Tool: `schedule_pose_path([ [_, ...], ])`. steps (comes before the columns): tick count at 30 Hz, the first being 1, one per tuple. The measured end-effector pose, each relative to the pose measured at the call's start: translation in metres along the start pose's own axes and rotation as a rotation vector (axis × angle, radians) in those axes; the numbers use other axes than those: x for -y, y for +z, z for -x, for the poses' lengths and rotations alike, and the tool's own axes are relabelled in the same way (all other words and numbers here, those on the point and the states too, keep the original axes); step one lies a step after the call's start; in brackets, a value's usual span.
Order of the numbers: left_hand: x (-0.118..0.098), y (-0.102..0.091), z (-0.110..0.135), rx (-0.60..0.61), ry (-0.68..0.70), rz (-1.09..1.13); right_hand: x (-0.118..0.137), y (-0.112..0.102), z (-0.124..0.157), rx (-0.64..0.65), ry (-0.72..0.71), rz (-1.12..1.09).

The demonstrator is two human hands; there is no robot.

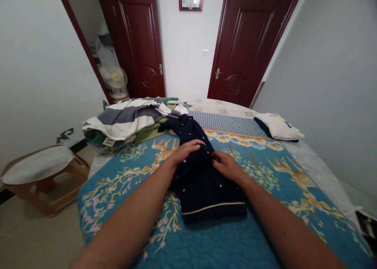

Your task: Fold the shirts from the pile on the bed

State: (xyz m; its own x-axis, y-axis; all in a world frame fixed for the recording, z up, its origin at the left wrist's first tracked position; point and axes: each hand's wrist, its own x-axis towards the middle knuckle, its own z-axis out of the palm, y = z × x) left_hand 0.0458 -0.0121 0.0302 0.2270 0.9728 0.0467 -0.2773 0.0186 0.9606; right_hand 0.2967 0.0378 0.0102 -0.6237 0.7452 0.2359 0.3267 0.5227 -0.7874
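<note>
A dark navy garment (210, 194) with small pale motifs and a cream line near its lower edge lies on the blue patterned cover, nearest edge toward me. Its far part stretches back and left to the clothes pile. My left hand (188, 149) lies on its upper left side, fingers bent over the fabric. On the right side, my right hand (226, 163) pinches the cloth, with its fingertips partly hidden in the folds. Whether the garment is a shirt or trousers, I cannot tell.
Beneath everything is a round table with a blue deer-and-flower cover (141, 190). A heap of clothes (126, 119) sits at the back left, and folded clothes (278, 127) lie at the right. A wooden stool (44, 174) stands left of the table, a fan (114, 78) beyond the doorway.
</note>
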Motion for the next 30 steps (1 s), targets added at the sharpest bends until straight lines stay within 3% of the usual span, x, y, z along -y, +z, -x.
schedule_pose_path([
  [2, 0.003, 0.019, 0.001, 0.129, -0.029, 0.004, -0.001, -0.013, 0.002, 0.076, 0.087, -0.122],
  [6, 0.003, 0.041, 0.010, 0.399, -0.144, -0.045, -0.014, -0.055, 0.016, 0.519, 0.364, -0.548],
  [8, 0.003, 0.047, 0.014, 0.528, -0.211, -0.064, -0.018, -0.068, 0.023, 0.572, 0.393, -0.689],
  [11, 0.004, 0.053, 0.017, 0.618, -0.249, -0.058, -0.018, -0.066, 0.026, 0.330, 0.416, -0.728],
  [15, 0.009, 0.064, 0.015, 0.684, -0.230, -0.045, -0.008, -0.039, 0.016, 0.036, 0.440, -0.731],
  [19, 0.016, 0.081, 0.015, 0.831, -0.234, -0.052, 0.004, -0.017, 0.004, -0.014, 0.343, -0.537],
  [22, 0.010, 0.088, 0.017, 0.859, -0.218, -0.086, 0.004, -0.017, -0.002, -0.070, 0.354, -0.461],
  [24, -0.004, 0.086, 0.020, 0.804, -0.158, -0.150, -0.003, -0.031, -0.005, -0.288, 0.349, -0.559],
  [26, -0.020, 0.078, 0.021, 0.669, -0.059, -0.252, -0.014, -0.054, -0.008, -0.617, 0.292, -0.637],
  [28, -0.034, 0.066, 0.019, 0.444, 0.025, -0.325, -0.025, -0.080, -0.008, -0.918, 0.226, -0.598],
  [30, -0.042, 0.050, 0.015, 0.164, 0.064, -0.313, -0.030, -0.102, -0.005, -1.098, 0.194, -0.499],
])
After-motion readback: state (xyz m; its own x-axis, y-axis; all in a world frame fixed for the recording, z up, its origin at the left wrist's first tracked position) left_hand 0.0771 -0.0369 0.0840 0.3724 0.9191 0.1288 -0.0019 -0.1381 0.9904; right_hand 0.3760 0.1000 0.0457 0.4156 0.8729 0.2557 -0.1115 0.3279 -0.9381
